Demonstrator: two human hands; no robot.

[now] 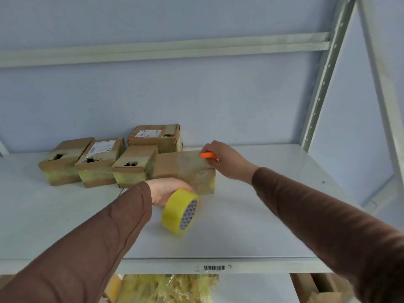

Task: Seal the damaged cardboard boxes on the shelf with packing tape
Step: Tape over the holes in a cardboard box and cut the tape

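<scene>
Looks like we're mid-seal on the nearest cardboard box, the one pulled forward of the others on the white metal shelf. A glossy strip of clear-yellowish tape already runs over its top and down the near side, so my guess is this is the cut-off step.

The left hand grips the yellow packing tape roll, fingers curled over the top of it, roll tipped on edge just in front of the box's near face. You can see the grey patterned cardboard core inside. The right hand is at the box's far right top corner, fingers pinched round a small orange cutter. I can't make out a blade, it's too small.

Next move probably needs the tape kept taut from the roll while the cutter slices it near the box edge, then smoothing the loose end flat.

Four more boxes sit left and further back: three in a row with ragged dark holes torn in their tops, and one behind them with a white shipping label and a smaller tear. All are plain brown corrugated, squarish, with old yellowed tape bands. Those still look unpatched to me.
</scene>
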